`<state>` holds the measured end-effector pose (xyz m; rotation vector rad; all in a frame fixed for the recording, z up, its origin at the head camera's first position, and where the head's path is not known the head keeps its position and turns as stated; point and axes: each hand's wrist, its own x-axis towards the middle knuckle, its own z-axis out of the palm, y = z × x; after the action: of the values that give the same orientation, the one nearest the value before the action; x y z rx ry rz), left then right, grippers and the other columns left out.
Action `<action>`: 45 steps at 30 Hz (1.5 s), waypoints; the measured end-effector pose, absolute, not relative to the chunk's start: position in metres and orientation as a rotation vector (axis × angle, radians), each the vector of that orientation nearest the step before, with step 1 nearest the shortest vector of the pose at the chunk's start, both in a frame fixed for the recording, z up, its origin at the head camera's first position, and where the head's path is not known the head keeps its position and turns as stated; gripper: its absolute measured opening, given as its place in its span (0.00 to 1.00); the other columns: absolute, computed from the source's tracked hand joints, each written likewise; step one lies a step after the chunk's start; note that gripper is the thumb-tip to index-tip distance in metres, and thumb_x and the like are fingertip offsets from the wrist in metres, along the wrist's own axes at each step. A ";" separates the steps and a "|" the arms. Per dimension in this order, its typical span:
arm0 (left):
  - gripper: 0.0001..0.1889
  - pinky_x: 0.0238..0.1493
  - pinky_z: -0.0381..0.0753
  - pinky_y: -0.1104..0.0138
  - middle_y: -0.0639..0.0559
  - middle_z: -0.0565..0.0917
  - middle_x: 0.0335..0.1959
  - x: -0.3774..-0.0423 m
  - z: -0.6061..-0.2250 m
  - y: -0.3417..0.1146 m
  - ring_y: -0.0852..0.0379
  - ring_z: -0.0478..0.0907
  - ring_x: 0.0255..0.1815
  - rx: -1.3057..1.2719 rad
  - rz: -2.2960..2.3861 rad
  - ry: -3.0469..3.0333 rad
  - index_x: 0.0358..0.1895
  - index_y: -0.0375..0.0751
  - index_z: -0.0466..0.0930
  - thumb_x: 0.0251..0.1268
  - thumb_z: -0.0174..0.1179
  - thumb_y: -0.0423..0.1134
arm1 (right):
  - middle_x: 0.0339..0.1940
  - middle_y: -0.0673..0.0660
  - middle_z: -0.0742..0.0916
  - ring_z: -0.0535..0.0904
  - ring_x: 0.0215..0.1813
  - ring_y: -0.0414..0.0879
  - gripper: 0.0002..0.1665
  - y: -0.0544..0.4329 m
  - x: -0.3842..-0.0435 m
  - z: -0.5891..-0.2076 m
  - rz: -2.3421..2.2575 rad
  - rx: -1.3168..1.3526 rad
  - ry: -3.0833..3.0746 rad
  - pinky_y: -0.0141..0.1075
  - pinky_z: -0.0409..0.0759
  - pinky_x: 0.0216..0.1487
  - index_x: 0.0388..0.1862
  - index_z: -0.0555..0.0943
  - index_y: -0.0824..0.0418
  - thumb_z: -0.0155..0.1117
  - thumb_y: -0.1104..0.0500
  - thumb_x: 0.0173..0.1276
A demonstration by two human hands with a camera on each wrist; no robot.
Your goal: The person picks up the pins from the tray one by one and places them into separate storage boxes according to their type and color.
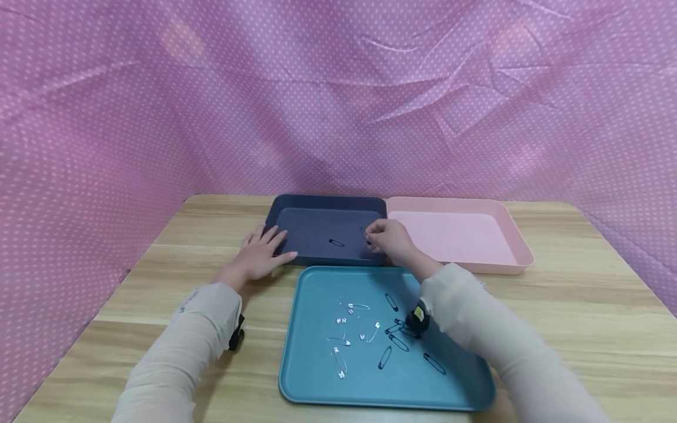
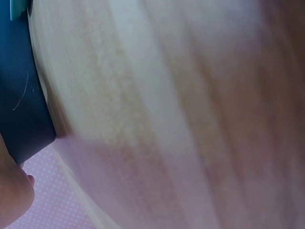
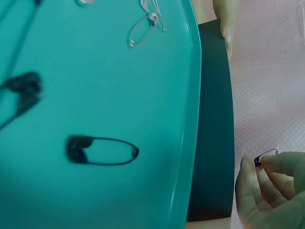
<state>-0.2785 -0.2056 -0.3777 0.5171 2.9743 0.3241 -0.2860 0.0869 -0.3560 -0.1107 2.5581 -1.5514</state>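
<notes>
Between thumb and fingertips my right hand (image 1: 390, 239) pinches a black safety pin (image 3: 258, 161), held over the right part of the dark blue tray (image 1: 296, 255). Another black safety pin (image 1: 336, 242) lies on that tray's floor. My left hand (image 1: 259, 257) rests at the tray's left front corner with fingers spread; only part of it shows in the left wrist view. Nearer me, a teal tray (image 1: 328, 393) carries silver safety pins (image 1: 339, 362) on its left and several black safety pins (image 1: 434, 363) on its right, some overlapping near the right wrist.
A pink tray (image 1: 520, 252) stands right of the dark blue one, side by side at the back of the wooden table (image 1: 592, 305). Behind the table hangs a pink dotted cloth (image 1: 338, 106). My right forearm crosses over the teal tray's right side.
</notes>
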 end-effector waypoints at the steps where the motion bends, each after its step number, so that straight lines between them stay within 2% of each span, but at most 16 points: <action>1: 0.42 0.58 0.34 0.47 0.40 0.47 0.66 -0.278 -0.378 -0.206 0.40 0.31 0.65 0.518 0.324 2.972 0.66 0.41 0.48 0.55 0.32 0.69 | 0.36 0.58 0.79 0.78 0.32 0.47 0.08 0.086 -0.287 -0.356 -1.555 -0.113 2.554 0.37 0.76 0.35 0.38 0.76 0.67 0.52 0.65 0.62; 7: 0.41 0.59 0.35 0.47 0.40 0.47 0.66 -0.279 -0.378 -0.206 0.40 0.32 0.65 0.517 0.311 2.978 0.66 0.42 0.48 0.56 0.32 0.68 | 0.37 0.59 0.79 0.78 0.35 0.49 0.09 0.081 -0.296 -0.357 -1.558 -0.131 2.533 0.36 0.76 0.36 0.39 0.77 0.68 0.52 0.66 0.62; 12: 0.41 0.58 0.35 0.47 0.40 0.47 0.66 -0.279 -0.378 -0.206 0.40 0.32 0.65 0.513 0.293 2.979 0.66 0.42 0.48 0.56 0.31 0.68 | 0.38 0.57 0.80 0.78 0.34 0.47 0.10 0.075 -0.304 -0.360 -1.512 -0.126 2.551 0.35 0.76 0.36 0.39 0.77 0.67 0.52 0.64 0.62; 24: 0.41 0.59 0.34 0.47 0.40 0.46 0.67 -0.279 -0.379 -0.206 0.40 0.31 0.65 0.508 0.306 2.960 0.67 0.42 0.47 0.56 0.32 0.68 | 0.35 0.60 0.80 0.79 0.31 0.47 0.07 0.065 -0.319 -0.371 -1.524 -0.118 2.532 0.34 0.77 0.33 0.35 0.78 0.69 0.52 0.68 0.61; 30: 0.42 0.59 0.33 0.48 0.41 0.46 0.67 -0.280 -0.378 -0.206 0.41 0.30 0.65 0.511 0.315 2.960 0.67 0.42 0.47 0.55 0.31 0.69 | 0.34 0.60 0.80 0.78 0.33 0.48 0.08 0.060 -0.326 -0.376 -1.506 -0.110 2.527 0.35 0.76 0.35 0.33 0.78 0.69 0.50 0.69 0.62; 34: 0.42 0.59 0.33 0.48 0.41 0.45 0.67 -0.280 -0.378 -0.206 0.41 0.30 0.65 0.509 0.315 2.959 0.67 0.43 0.47 0.56 0.31 0.69 | 0.31 0.59 0.81 0.78 0.30 0.47 0.08 0.056 -0.331 -0.380 -1.515 -0.126 2.528 0.34 0.77 0.31 0.28 0.78 0.68 0.51 0.71 0.60; 38: 0.41 0.59 0.33 0.48 0.41 0.45 0.67 -0.279 -0.377 -0.205 0.41 0.30 0.65 0.503 0.314 2.955 0.67 0.43 0.47 0.56 0.31 0.69 | 0.31 0.60 0.82 0.79 0.30 0.47 0.07 0.052 -0.330 -0.379 -1.494 -0.091 2.534 0.34 0.77 0.32 0.30 0.79 0.69 0.52 0.71 0.59; 45: 0.42 0.59 0.33 0.48 0.42 0.44 0.67 -0.280 -0.378 -0.206 0.41 0.30 0.65 0.501 0.303 2.960 0.67 0.43 0.47 0.55 0.30 0.69 | 0.28 0.60 0.82 0.77 0.24 0.44 0.06 0.048 -0.333 -0.382 -1.460 -0.107 2.551 0.31 0.76 0.26 0.30 0.79 0.70 0.54 0.72 0.57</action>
<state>-0.2803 -0.2056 -0.3781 0.5006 2.9598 0.3034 -0.3330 0.0477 -0.3821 -0.1070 2.5506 -1.4600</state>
